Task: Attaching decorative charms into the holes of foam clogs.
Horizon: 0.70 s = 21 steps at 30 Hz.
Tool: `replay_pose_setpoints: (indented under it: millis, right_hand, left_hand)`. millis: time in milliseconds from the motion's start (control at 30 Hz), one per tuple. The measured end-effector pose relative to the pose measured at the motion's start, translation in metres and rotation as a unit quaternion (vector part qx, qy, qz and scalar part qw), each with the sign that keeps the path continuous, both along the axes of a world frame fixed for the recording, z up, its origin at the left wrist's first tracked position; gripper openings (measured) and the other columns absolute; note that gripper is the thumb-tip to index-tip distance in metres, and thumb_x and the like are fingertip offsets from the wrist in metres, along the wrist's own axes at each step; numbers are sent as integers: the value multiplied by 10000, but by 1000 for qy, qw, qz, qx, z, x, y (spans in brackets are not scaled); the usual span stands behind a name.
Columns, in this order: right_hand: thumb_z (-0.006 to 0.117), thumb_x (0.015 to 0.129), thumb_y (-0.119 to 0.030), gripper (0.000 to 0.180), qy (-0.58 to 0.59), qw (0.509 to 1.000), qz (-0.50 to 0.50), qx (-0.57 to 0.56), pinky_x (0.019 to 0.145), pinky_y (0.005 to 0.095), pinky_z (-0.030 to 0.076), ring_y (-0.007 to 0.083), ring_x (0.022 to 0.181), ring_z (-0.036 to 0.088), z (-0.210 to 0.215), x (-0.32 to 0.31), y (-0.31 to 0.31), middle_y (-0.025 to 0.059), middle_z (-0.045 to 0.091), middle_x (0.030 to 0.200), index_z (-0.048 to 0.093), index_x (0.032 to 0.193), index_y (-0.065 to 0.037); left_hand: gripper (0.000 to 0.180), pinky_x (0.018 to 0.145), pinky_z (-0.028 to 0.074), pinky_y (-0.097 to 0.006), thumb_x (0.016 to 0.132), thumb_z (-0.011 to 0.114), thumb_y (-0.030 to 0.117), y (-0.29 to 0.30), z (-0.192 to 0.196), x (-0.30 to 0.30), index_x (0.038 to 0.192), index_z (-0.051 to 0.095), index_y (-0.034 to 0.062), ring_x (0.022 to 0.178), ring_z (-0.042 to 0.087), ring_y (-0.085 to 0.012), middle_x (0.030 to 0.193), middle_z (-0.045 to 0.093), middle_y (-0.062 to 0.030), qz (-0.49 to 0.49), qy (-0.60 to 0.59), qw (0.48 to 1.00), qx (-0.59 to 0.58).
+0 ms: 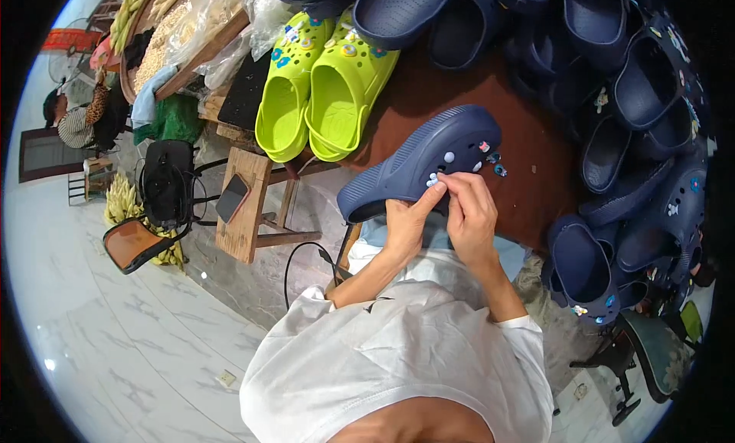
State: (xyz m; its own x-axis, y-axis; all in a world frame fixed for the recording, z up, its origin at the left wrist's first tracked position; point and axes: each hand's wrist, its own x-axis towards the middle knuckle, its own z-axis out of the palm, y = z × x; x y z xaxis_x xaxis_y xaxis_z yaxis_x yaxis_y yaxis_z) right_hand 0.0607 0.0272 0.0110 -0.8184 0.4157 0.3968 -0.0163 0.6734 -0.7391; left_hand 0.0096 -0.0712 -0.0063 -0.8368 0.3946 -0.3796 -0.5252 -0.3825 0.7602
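Observation:
A navy foam clog (pixel 406 167) lies tilted on its side over the front edge of the brown table, its toe pointing to the far right. My left hand (pixel 406 227) is closed on the clog's near edge, thumb up against its side, with the other fingers hidden. Thumb and fingertips of my right hand (pixel 468 213) pinch together at a small pale-blue and white shoe charm (pixel 433 180) on the clog's upper. Farther along the toe sit a round whitish charm (pixel 449 157) and a red-and-white one (pixel 484 147). A few loose blue charms (pixel 499 169) lie just past the toe.
Lime-green clogs (pixel 334 91) with charms stand at the back left of the brown table (pixel 536 160). Navy clogs (pixel 651 83) are heaped along the back and right. A wooden stool (pixel 249 213) bears a phone (pixel 233 198). Another person (pixel 80 121) is at the far left.

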Motion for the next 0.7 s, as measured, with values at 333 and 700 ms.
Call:
replay_pose_setpoints:
  millis: [333,700]
  right_hand:
    - [518,863,59,219,-23,976,-26,-215,711,297,483,189,831,597,2,16,4,101,607,941,649,1018,-23]
    - [530,892,16,144,-21,963,-115,-245,689,253,488,150,851,593,-36,54,14,80,592,959,638,985,-7]
  left_hand:
    - [400,883,484,-302,831,661,21,-5,2,-7,1201,507,11,1014,586,-166,1127,590,-77,16,-18,1000,1]
    - [466,951,481,-357,858,677,138,-1,20,-27,1256,470,9,1088,575,-193,1199,568,-105,16,-122,991,58]
